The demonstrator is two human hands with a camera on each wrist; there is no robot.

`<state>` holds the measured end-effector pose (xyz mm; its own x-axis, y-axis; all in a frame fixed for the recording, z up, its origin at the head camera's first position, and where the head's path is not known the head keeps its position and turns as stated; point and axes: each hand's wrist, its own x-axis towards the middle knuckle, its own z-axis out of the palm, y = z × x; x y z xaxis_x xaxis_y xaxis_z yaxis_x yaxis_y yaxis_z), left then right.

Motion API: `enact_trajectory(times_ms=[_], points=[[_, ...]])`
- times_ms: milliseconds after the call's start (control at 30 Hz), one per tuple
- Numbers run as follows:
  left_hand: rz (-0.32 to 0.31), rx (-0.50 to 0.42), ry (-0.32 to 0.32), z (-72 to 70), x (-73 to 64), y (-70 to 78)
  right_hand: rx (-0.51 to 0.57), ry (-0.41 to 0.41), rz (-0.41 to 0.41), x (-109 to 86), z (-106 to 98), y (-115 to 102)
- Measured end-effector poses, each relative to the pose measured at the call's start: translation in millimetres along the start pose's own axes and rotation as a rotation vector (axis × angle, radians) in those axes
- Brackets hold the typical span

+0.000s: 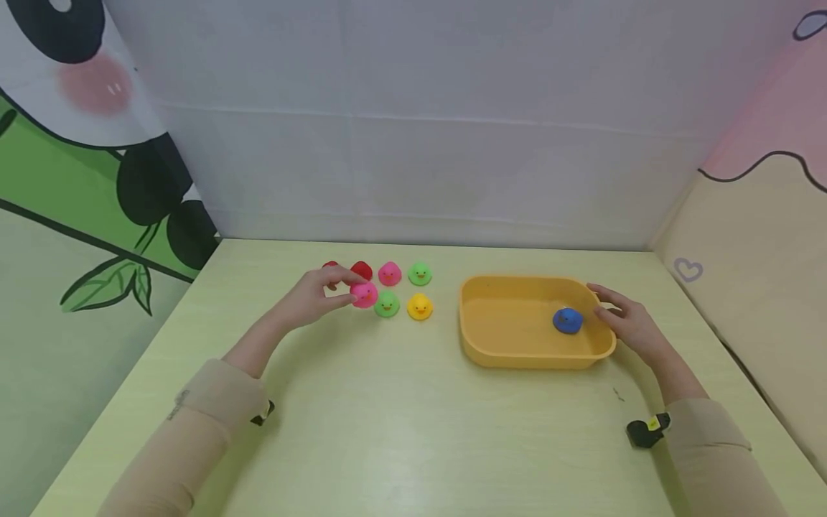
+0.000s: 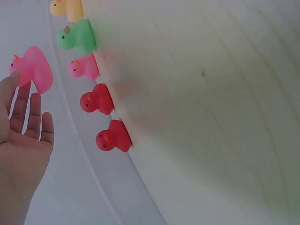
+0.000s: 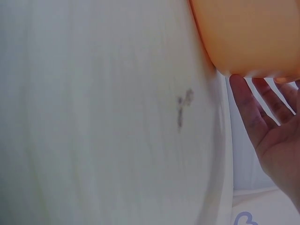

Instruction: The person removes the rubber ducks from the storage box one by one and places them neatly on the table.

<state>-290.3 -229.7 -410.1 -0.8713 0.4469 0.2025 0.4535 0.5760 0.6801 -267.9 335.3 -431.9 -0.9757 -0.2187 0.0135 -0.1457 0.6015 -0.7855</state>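
Observation:
A pink rubber duck [image 1: 364,294] is pinched between the thumb and fingers of my left hand [image 1: 318,293]. The left wrist view has that duck raised off the table, apart from the others. Beside it sit a green duck [image 1: 387,304] and a yellow duck [image 1: 420,306]. Behind are a red duck [image 1: 362,270], another pink duck [image 1: 390,273] and a second green duck [image 1: 420,273]; a further red duck [image 2: 114,136] is mostly hidden by the left hand in the head view. My right hand [image 1: 629,327] rests its extended fingers against the right end of a yellow basin [image 1: 510,360].
Inside the basin, near its right end, lies a blue duck [image 1: 568,321]. The pale wooden table [image 1: 388,431] meets a white cloth backdrop [image 1: 420,172] at the back. Printed panels stand at both sides. A small dark mark [image 3: 180,112] shows on the tabletop near the right hand.

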Motion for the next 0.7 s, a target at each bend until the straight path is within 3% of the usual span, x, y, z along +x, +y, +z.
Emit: enact_trajectory(times_ms=[433,700], points=[[-0.185,0.102,-0.118,-0.7,7.9,-24.9,0.011,-0.009,0.020,0.9,-3.0,1.2],[-0.193,0.106,-0.147,2.2,9.1,-29.4,0.012,-0.011,0.017,1.4,-3.2,2.1]])
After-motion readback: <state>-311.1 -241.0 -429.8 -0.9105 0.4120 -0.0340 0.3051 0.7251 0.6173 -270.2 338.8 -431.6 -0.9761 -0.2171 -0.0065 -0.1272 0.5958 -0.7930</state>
